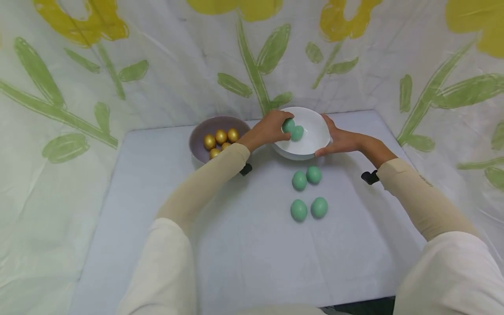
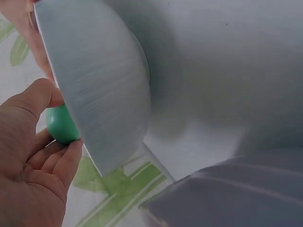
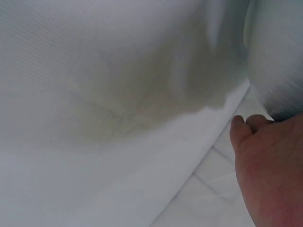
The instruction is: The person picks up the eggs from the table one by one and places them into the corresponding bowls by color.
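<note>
My left hand (image 1: 275, 127) pinches a green egg (image 2: 61, 124) between thumb and fingers at the rim of a white bowl (image 1: 311, 133). A second green egg (image 1: 297, 133) shows inside the bowl, right beside the held one. On the bowl's right side my right hand (image 1: 341, 139) holds the wall, thumb toward the front and fingers around the back. The right wrist view catches only part of that right hand (image 3: 272, 165) against the bowl's outer side (image 3: 279, 56).
Several green eggs (image 1: 299, 210) lie on the white-covered table (image 1: 244, 249) in front of the bowl. To the left stands a purple-grey bowl (image 1: 197, 142) with several golden eggs (image 1: 209, 141), partly behind my left forearm. A flower-painted curtain (image 1: 177, 65) hangs behind the table.
</note>
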`<act>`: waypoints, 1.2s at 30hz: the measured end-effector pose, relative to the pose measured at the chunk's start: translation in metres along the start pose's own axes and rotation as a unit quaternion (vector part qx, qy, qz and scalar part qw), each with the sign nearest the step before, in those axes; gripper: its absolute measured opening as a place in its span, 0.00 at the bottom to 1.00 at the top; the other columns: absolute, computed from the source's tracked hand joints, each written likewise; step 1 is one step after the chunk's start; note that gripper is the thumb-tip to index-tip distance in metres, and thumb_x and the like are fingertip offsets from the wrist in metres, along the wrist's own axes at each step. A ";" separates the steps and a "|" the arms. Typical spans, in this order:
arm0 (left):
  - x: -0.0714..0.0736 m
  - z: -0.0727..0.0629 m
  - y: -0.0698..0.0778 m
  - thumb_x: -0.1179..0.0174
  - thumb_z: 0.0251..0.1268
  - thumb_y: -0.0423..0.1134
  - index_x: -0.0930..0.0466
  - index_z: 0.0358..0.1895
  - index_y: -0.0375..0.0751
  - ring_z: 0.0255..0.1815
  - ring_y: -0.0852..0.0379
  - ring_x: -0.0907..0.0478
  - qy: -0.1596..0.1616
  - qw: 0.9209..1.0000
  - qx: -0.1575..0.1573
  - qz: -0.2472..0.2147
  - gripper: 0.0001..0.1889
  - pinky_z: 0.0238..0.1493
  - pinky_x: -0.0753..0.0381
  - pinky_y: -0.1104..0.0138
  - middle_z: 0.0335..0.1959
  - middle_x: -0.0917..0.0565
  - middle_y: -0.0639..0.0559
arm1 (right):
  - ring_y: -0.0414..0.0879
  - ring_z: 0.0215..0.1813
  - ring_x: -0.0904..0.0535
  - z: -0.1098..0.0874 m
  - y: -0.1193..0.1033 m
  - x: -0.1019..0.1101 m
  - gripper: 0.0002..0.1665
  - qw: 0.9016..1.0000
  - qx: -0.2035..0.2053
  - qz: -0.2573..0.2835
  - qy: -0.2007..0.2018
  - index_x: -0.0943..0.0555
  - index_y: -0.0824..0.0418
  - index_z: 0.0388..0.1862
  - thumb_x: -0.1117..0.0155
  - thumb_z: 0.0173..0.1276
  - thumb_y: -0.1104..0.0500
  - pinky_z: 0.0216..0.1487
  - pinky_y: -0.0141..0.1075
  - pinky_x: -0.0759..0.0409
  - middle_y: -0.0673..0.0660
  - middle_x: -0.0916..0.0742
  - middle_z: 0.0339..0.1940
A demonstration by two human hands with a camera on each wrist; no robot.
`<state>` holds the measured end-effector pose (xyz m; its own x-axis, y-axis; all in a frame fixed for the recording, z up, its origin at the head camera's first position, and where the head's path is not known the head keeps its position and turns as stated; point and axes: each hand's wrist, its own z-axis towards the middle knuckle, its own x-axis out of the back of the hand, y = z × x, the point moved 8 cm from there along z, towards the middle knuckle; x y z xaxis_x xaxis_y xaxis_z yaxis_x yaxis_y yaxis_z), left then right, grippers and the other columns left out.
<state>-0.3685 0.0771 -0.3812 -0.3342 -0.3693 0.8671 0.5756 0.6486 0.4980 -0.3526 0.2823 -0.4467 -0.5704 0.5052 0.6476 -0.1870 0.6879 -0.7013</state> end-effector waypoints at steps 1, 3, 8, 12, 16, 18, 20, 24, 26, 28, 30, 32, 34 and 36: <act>-0.002 0.003 -0.001 0.30 0.70 0.39 0.29 0.76 0.32 0.70 0.50 0.24 -0.005 1.000 0.008 0.007 0.34 0.70 0.26 0.64 0.71 0.21 0.42 | 0.62 0.81 0.49 0.000 0.000 0.000 0.80 1.000 -0.001 0.002 -0.001 0.76 0.44 0.86 0.19 0.63 0.47 0.78 0.64 0.44 0.62 0.56 0.85; -0.005 0.007 -0.003 0.30 0.71 0.39 0.30 0.76 0.32 0.71 0.50 0.25 -0.014 1.000 0.021 0.017 0.34 0.70 0.26 0.63 0.72 0.22 0.42 | 0.62 0.81 0.49 -0.001 0.000 0.000 0.80 1.000 -0.004 0.007 -0.002 0.77 0.45 0.86 0.19 0.63 0.48 0.77 0.64 0.44 0.63 0.56 0.85; -0.012 0.016 -0.008 0.30 0.71 0.40 0.29 0.75 0.33 0.67 0.49 0.24 -0.037 0.997 0.028 0.057 0.33 0.70 0.26 0.61 0.69 0.20 0.42 | 0.62 0.82 0.50 -0.001 0.005 0.001 0.82 1.000 -0.013 0.010 -0.003 0.78 0.45 0.85 0.18 0.63 0.49 0.78 0.64 0.45 0.62 0.57 0.86; -0.017 0.020 -0.009 0.30 0.72 0.39 0.25 0.70 0.35 0.57 0.51 0.23 -0.044 0.995 0.028 0.087 0.28 0.62 0.23 0.61 0.59 0.18 0.45 | 0.63 0.83 0.52 -0.003 0.008 0.000 0.83 1.000 -0.019 0.008 -0.003 0.80 0.44 0.85 0.18 0.63 0.48 0.79 0.65 0.46 0.62 0.58 0.86; -0.023 0.023 -0.008 0.31 0.71 0.37 0.24 0.67 0.36 0.53 0.53 0.25 -0.047 0.992 0.028 0.110 0.24 0.59 0.23 0.61 0.56 0.18 0.47 | 0.62 0.83 0.51 -0.005 0.006 0.000 0.82 1.000 -0.018 0.004 -0.002 0.80 0.42 0.85 0.19 0.63 0.46 0.79 0.65 0.46 0.62 0.57 0.87; -0.027 0.024 -0.007 0.31 0.71 0.35 0.24 0.66 0.36 0.54 0.52 0.26 -0.049 0.991 0.023 0.118 0.24 0.59 0.24 0.60 0.56 0.18 0.46 | 0.61 0.82 0.50 -0.006 0.004 -0.001 0.82 1.000 -0.012 0.006 0.002 0.79 0.42 0.85 0.19 0.63 0.46 0.79 0.64 0.45 0.61 0.56 0.86; -0.031 0.026 -0.006 0.32 0.71 0.35 0.24 0.66 0.36 0.56 0.51 0.26 -0.053 0.990 0.018 0.129 0.24 0.60 0.25 0.60 0.57 0.18 0.46 | 0.60 0.82 0.48 -0.006 0.003 -0.001 0.81 1.000 -0.006 0.007 0.005 0.77 0.42 0.85 0.18 0.63 0.46 0.79 0.63 0.45 0.61 0.55 0.86; -0.037 0.029 -0.005 0.31 0.72 0.36 0.24 0.67 0.37 0.57 0.51 0.25 -0.061 0.988 0.021 0.141 0.24 0.60 0.24 0.61 0.57 0.18 0.46 | 0.58 0.82 0.49 -0.006 0.003 -0.002 0.81 1.000 -0.004 0.006 0.006 0.77 0.41 0.85 0.18 0.63 0.44 0.79 0.62 0.45 0.59 0.57 0.86; -0.039 0.031 -0.004 0.31 0.72 0.37 0.24 0.68 0.37 0.58 0.52 0.24 -0.065 0.987 0.027 0.145 0.24 0.61 0.24 0.61 0.58 0.18 0.46 | 0.58 0.83 0.50 -0.006 0.005 -0.003 0.82 1.000 -0.007 0.001 0.003 0.79 0.39 0.85 0.19 0.63 0.43 0.80 0.62 0.46 0.57 0.60 0.87; -0.041 0.033 -0.004 0.31 0.72 0.37 0.24 0.68 0.37 0.58 0.51 0.24 -0.068 0.986 0.029 0.147 0.25 0.62 0.24 0.61 0.58 0.18 0.46 | 0.58 0.83 0.50 -0.006 0.005 -0.003 0.82 1.000 -0.007 -0.001 0.002 0.80 0.40 0.85 0.19 0.63 0.42 0.80 0.62 0.46 0.57 0.61 0.87; -0.043 0.035 -0.003 0.30 0.72 0.37 0.24 0.68 0.37 0.58 0.51 0.24 -0.072 0.986 0.030 0.150 0.25 0.62 0.24 0.61 0.58 0.18 0.46 | 0.58 0.83 0.50 -0.006 0.006 -0.003 0.82 1.000 -0.008 -0.002 0.002 0.80 0.40 0.85 0.19 0.63 0.42 0.80 0.62 0.47 0.56 0.61 0.87; -0.046 0.036 -0.003 0.30 0.71 0.37 0.24 0.68 0.37 0.57 0.51 0.24 -0.075 0.985 0.029 0.152 0.25 0.62 0.24 0.61 0.57 0.18 0.46 | 0.58 0.83 0.51 -0.006 0.006 -0.003 0.82 1.000 -0.009 -0.003 0.003 0.80 0.40 0.85 0.19 0.63 0.42 0.80 0.62 0.47 0.57 0.61 0.87; -0.048 0.038 -0.004 0.29 0.71 0.37 0.24 0.68 0.36 0.57 0.51 0.24 -0.076 0.985 0.030 0.153 0.26 0.62 0.24 0.61 0.57 0.18 0.46 | 0.59 0.83 0.51 -0.006 0.005 -0.002 0.82 1.000 -0.006 -0.003 0.004 0.79 0.41 0.85 0.19 0.63 0.43 0.80 0.63 0.47 0.57 0.61 0.87; -0.050 0.039 -0.004 0.28 0.71 0.37 0.24 0.69 0.37 0.58 0.51 0.24 -0.077 0.985 0.030 0.151 0.26 0.64 0.25 0.62 0.58 0.18 0.46 | 0.59 0.83 0.51 -0.007 0.004 -0.002 0.82 1.000 -0.005 -0.004 0.005 0.79 0.42 0.85 0.19 0.63 0.43 0.80 0.63 0.47 0.58 0.61 0.87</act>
<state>-0.3833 0.1193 -0.4265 -0.2656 -0.0510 0.9627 0.6227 0.7533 0.2117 -0.3471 0.2878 -0.4488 -0.5614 0.5037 0.6566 -0.1835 0.6979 -0.6922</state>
